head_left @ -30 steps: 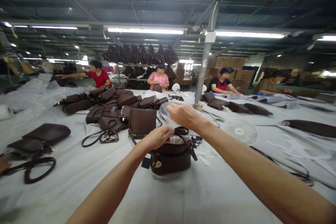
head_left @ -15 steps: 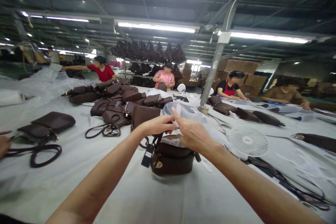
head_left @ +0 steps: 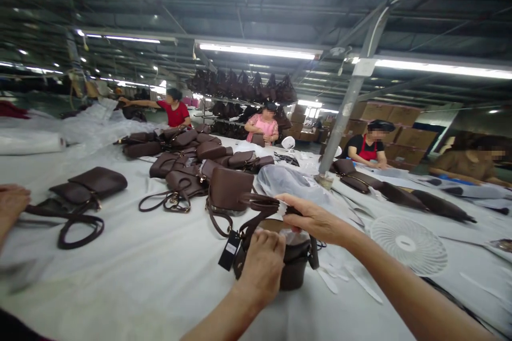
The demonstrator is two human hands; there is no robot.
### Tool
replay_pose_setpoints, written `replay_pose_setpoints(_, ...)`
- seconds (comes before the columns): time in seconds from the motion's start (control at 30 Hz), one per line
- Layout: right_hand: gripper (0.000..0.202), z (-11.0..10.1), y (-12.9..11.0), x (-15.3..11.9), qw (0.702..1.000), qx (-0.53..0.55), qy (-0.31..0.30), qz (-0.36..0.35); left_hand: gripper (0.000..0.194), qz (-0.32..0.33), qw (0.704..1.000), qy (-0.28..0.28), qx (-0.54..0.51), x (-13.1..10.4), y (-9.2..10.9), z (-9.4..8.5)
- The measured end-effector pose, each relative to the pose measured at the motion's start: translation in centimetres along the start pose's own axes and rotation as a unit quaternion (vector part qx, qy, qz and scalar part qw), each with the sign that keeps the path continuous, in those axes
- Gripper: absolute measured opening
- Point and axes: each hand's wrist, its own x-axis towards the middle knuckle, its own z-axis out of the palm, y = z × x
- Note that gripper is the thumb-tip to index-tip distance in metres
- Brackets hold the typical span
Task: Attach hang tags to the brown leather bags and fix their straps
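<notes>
A small dark brown handbag [head_left: 294, 275] stands upright on the white-covered table in front of me, its top open with pale stuffing showing inside. My left hand [head_left: 264, 264] is closed on the bag's front rim, fingers curled over into the opening. Above the bag, my right hand [head_left: 312, 218] pinches a folded brown strap [head_left: 260, 201] near a bit of white wrapping. A black hang tag [head_left: 230, 250] with a white label dangles at the bag's left side. Just behind stands another brown bag [head_left: 229, 189].
Brown bags [head_left: 176, 141] are heaped behind and to the left. A white fan [head_left: 406, 244] stands at right, near a metal post [head_left: 340, 122]. Clear plastic [head_left: 288, 178] lies behind my bag. Another person's hand [head_left: 13, 205] is at the left edge; several people work across the table.
My hands, together above the bag before, have come apart. The left has dropped onto the bag's front rim; the right now holds the strap up. The view has shifted left.
</notes>
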Motion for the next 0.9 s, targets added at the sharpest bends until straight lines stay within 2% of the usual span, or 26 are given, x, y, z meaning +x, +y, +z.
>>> replay_pose_setpoints(0.07, 0.036, -0.3, -0.1, -0.6, 0.998, 0.046, -0.045, 0.016, 0.025, -0.02, 0.999, -0.009, 0.027, 0.1, -0.1, 0.7)
replay_pose_setpoints(0.13, 0.037, -0.2, 0.1, -1.2, 0.987, 0.125, -0.092, 0.038, 0.017, -0.027, 0.999, -0.003, 0.047, -0.1, -0.3, 0.7)
replay_pose_setpoints(0.23, 0.038, 0.4, 0.8, -1.8, 0.97, 0.209, -0.108, 0.054, 0.023, -0.017, 0.998, -0.017, 0.056, -0.6, -0.5, 0.3)
replay_pose_setpoints(0.33, 0.036, 0.6, 1.4, -1.5, 0.968, 0.225, -0.092, 0.056, 0.027, -0.026, 0.997, -0.058, 0.036, -0.3, -0.5, 0.0)
replay_pose_setpoints(0.47, 0.05, -0.5, 2.4, -0.5, 0.981, 0.172, -0.071, 0.049, 0.038, -0.023, 0.997, -0.067, 0.013, 0.6, -0.7, 0.0)
replay_pose_setpoints(0.6, 0.08, -1.7, 3.1, -0.2, 1.0, 0.008, -0.009, 0.006, 0.039, -0.029, 0.995, -0.092, 0.003, 0.8, -1.1, 0.4)
replay_pose_setpoints(0.67, 0.086, -1.8, 3.1, -0.3, 0.998, -0.057, 0.026, 0.011, 0.038, -0.028, 0.996, -0.082, 0.0, 0.8, -1.1, 0.5)
replay_pose_setpoints(0.73, 0.08, -1.6, 3.0, -0.5, 0.999, -0.032, 0.013, 0.032, 0.038, -0.022, 0.997, -0.07, -0.004, 0.9, -1.1, 0.5)
replay_pose_setpoints(0.83, 0.041, -1.1, 3.1, -0.5, 0.989, 0.105, -0.091, 0.048, 0.031, -0.031, 0.996, -0.086, -0.007, 1.0, -1.0, 0.4)
replay_pose_setpoints(0.9, 0.021, -0.7, 3.5, -0.2, 0.975, 0.152, -0.152, 0.046, 0.027, -0.04, 0.993, -0.106, -0.013, 0.9, -1.1, 0.6)
